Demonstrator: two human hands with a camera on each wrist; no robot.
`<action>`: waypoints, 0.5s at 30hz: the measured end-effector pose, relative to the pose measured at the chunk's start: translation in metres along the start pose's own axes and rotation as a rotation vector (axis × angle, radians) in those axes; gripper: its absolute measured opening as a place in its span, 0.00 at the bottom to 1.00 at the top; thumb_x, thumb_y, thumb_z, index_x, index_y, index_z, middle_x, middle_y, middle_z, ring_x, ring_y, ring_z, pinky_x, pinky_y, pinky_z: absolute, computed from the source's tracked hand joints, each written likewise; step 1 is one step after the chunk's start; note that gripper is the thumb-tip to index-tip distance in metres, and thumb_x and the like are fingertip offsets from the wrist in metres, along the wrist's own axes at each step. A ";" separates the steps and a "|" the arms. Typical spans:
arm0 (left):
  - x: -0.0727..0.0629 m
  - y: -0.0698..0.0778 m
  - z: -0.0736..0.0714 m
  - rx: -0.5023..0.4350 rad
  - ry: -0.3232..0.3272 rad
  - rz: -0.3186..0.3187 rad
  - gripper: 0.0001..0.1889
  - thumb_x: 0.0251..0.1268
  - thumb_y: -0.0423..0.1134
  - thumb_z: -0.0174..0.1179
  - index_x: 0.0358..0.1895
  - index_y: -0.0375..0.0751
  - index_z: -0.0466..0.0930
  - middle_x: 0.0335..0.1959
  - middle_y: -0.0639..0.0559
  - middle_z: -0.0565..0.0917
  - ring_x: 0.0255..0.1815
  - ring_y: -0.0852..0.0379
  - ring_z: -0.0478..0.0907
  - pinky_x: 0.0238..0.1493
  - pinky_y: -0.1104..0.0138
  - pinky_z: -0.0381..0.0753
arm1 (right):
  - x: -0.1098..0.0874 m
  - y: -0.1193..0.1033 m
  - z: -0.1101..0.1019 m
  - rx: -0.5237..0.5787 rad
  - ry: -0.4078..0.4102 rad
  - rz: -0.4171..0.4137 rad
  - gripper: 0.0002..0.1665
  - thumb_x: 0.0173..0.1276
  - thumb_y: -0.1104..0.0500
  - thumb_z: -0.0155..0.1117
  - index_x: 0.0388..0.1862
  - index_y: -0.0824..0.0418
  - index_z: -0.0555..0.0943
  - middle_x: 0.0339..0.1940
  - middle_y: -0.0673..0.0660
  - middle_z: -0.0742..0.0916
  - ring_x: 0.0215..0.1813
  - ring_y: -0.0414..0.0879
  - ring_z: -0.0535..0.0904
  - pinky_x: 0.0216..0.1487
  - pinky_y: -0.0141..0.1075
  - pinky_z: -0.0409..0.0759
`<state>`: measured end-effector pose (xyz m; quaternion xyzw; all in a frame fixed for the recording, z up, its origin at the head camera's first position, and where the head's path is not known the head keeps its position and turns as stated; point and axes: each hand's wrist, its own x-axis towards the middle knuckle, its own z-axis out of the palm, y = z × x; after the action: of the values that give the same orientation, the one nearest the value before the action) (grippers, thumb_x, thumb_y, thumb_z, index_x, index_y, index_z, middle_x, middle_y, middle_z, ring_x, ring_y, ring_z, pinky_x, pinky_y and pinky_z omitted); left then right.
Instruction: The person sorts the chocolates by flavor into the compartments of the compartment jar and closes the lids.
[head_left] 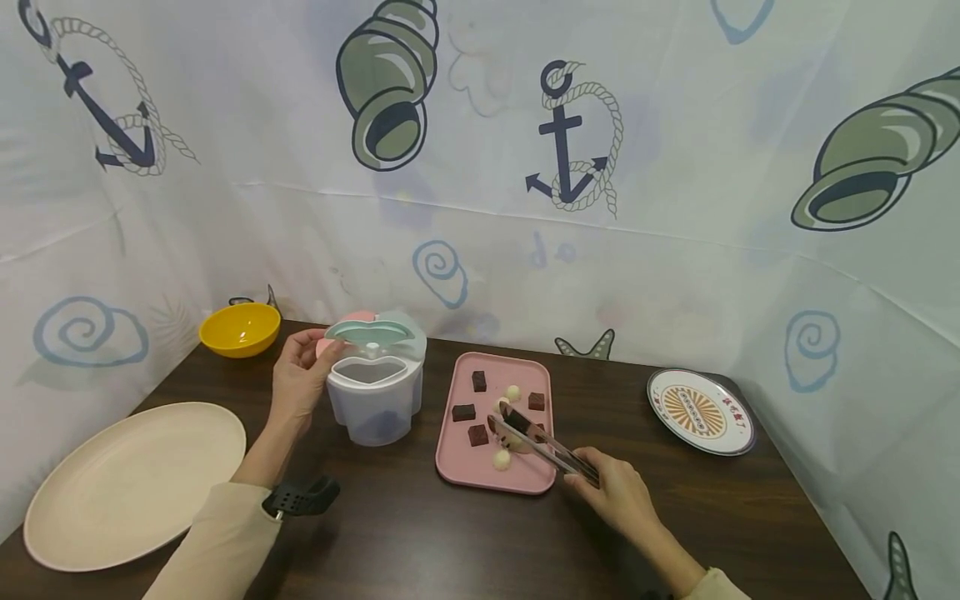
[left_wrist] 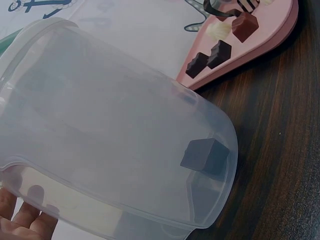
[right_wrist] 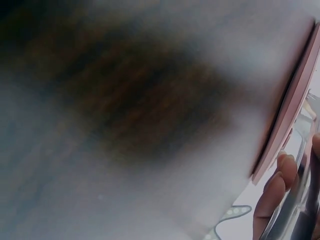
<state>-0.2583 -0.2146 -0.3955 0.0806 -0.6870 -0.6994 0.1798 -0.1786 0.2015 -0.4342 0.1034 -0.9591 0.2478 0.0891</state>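
Observation:
My left hand (head_left: 298,385) holds the lidded plastic container (head_left: 378,408) at its left side, thumb and fingers at the pink lid flap (head_left: 322,346). The green lid flap (head_left: 369,333) is raised over an uncovered compartment. Through the translucent wall in the left wrist view, a dark chocolate cube (left_wrist: 204,156) shows at the bottom. My right hand (head_left: 617,492) grips metal tongs (head_left: 551,450), their tips low among the sweets on the pink tray (head_left: 465,471). Brown chocolate cubes (head_left: 477,435) and round cream-coloured pieces (head_left: 502,459) lie there. The tongs partly hide the pieces beneath.
A large cream oval plate (head_left: 135,483) lies at the left, with a yellow bowl (head_left: 240,330) behind it. At the right is a white plate (head_left: 696,412) with a printed sunburst. A patterned cloth (head_left: 480,150) hangs along the table's back and sides.

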 end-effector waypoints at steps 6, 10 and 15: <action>0.000 0.001 0.000 0.003 -0.002 0.002 0.25 0.59 0.46 0.64 0.57 0.46 0.68 0.47 0.61 0.78 0.44 0.66 0.73 0.43 0.84 0.74 | 0.004 0.000 0.000 -0.014 -0.013 0.004 0.12 0.57 0.57 0.70 0.39 0.55 0.81 0.14 0.42 0.69 0.16 0.34 0.57 0.16 0.28 0.53; 0.001 0.001 0.000 -0.001 0.000 0.008 0.23 0.59 0.46 0.64 0.56 0.47 0.68 0.45 0.62 0.78 0.43 0.66 0.73 0.43 0.84 0.75 | 0.006 0.002 0.000 -0.029 -0.012 0.001 0.11 0.57 0.57 0.70 0.39 0.54 0.81 0.14 0.42 0.68 0.16 0.35 0.57 0.17 0.28 0.54; 0.001 0.000 0.001 -0.002 0.008 0.016 0.19 0.59 0.46 0.64 0.52 0.51 0.70 0.42 0.65 0.78 0.43 0.65 0.74 0.42 0.83 0.75 | 0.007 0.005 0.000 -0.035 0.014 -0.019 0.11 0.56 0.56 0.70 0.39 0.53 0.81 0.14 0.42 0.67 0.17 0.34 0.57 0.17 0.29 0.54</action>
<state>-0.2595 -0.2139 -0.3950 0.0775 -0.6863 -0.6982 0.1881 -0.1862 0.2049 -0.4351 0.1090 -0.9617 0.2308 0.1000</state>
